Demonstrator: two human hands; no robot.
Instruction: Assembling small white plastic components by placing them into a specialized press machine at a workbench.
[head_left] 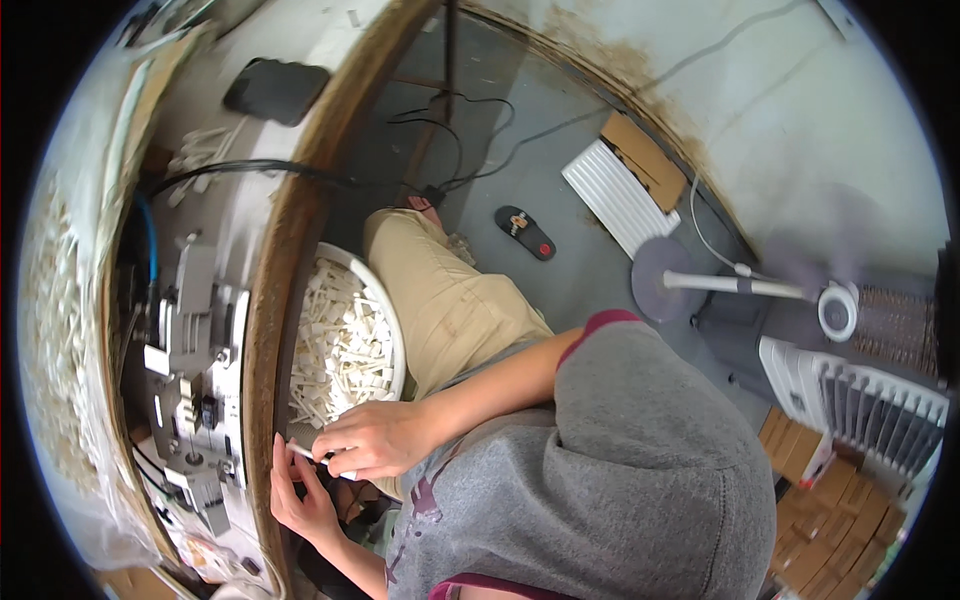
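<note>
My right hand [372,440] is closed, its fingertips pinching a small white plastic piece [302,450] by the table edge. From below, my left hand [303,503] meets it, with fingers partly stretched and fingertips around the other end of the piece. Some of the grip is hidden by the fingers. Just beyond my right hand stands a round white tub [398,335], filled with many loose white plastic pieces [340,335].
A metal fixture [190,320] is mounted on the wood-edged table [290,215], near a black phone-like slab [275,90] and a dark cable. A clear bag of white pieces [65,330] lies at far left. Fan [735,285], sandal [525,232] and cardboard boxes [830,520] are to the right.
</note>
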